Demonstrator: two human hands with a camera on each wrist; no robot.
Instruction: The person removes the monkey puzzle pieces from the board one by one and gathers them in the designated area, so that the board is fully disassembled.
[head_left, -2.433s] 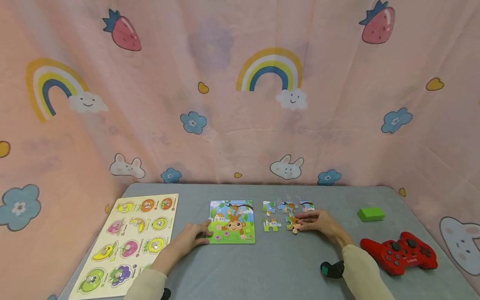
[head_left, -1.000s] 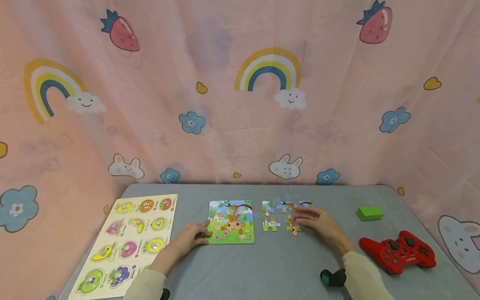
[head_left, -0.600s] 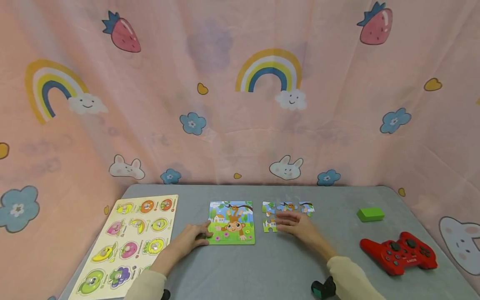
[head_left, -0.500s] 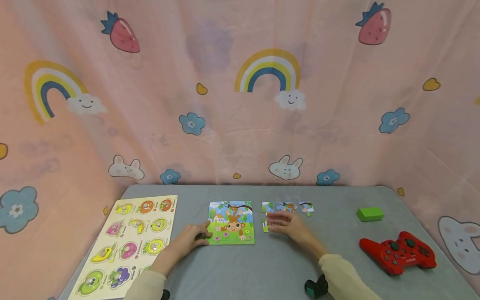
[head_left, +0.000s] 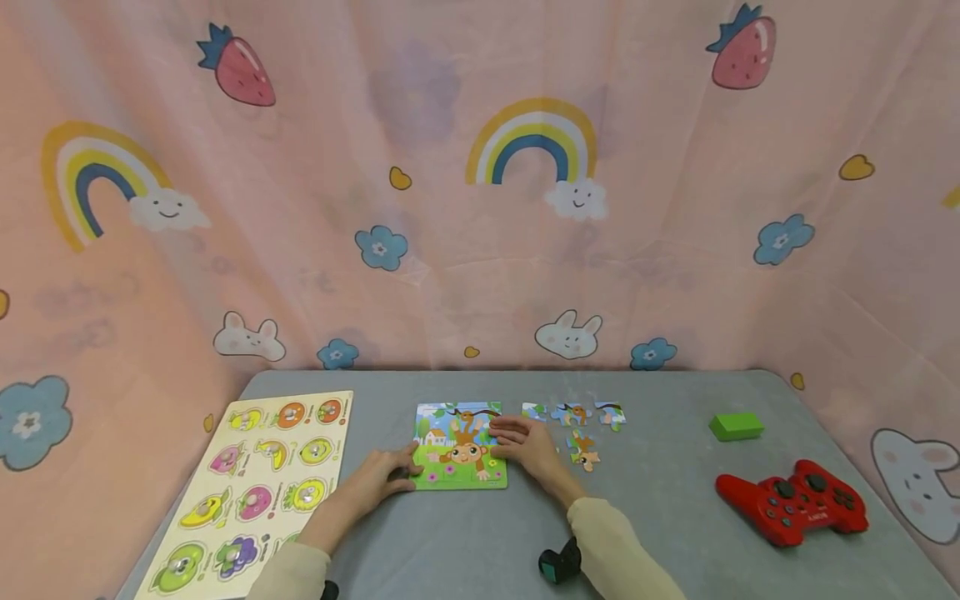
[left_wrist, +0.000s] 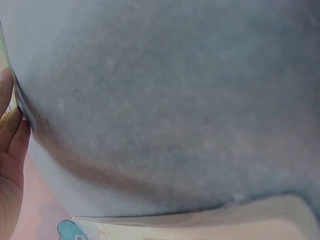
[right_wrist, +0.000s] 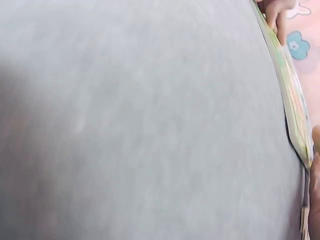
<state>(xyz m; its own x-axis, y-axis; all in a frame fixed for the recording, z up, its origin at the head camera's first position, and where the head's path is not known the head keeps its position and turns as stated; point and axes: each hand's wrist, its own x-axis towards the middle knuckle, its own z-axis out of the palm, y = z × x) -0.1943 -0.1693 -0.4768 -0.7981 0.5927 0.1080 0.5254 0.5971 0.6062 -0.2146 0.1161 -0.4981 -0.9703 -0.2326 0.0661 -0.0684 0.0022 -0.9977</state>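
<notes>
A square monkey jigsaw puzzle [head_left: 459, 467] lies on the grey table in the head view. My left hand [head_left: 378, 477] grips its left edge, thumb near the lower corner. My right hand [head_left: 528, 450] rests with extended fingers over its right edge. In the left wrist view, left fingertips [left_wrist: 14, 117] meet the board's edge. The board's thin side [right_wrist: 287, 95] runs down the right of the right wrist view, both hands beside it. Right of the puzzle lie several loose jigsaw pieces, including a monkey piece [head_left: 583, 450] and a branch piece [head_left: 611, 412]. My right hand mostly hides a house piece.
A cream fruit knob board [head_left: 258, 467] lies along the table's left side. On the right are a green block [head_left: 737, 427] and a red game controller [head_left: 795, 502]. A pink printed curtain [head_left: 480, 283] hangs behind the grey table [head_left: 465, 550].
My right hand has moved left from the loose pieces to the puzzle's right edge, uncovering the monkey piece and the branch piece. My left hand has stayed at the puzzle's left edge.
</notes>
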